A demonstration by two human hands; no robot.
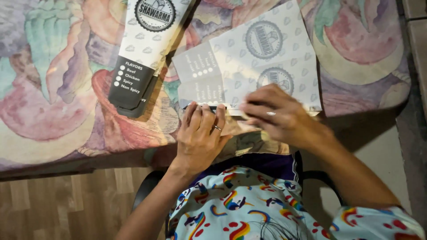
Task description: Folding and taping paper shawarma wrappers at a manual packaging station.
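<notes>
A flat grey-and-white paper sheet (262,58) with round stamps and cloud marks lies on the table near its front edge. My left hand (200,133) lies flat, fingertips pressing the sheet's lower left edge, a ring on one finger. My right hand (278,113) rests on the lower edge of the sheet just to the right, fingers curled and pinching the paper; it wears a ring too. A stack of folded white-and-black paper sleeves (142,49) lies at an angle to the left of the sheet.
The table (58,89) wears a cloth with large pastel shapes. I sit on a dark chair (149,186) at the table's edge. Wooden floor (53,204) shows at the lower left, pale floor (382,155) at the right.
</notes>
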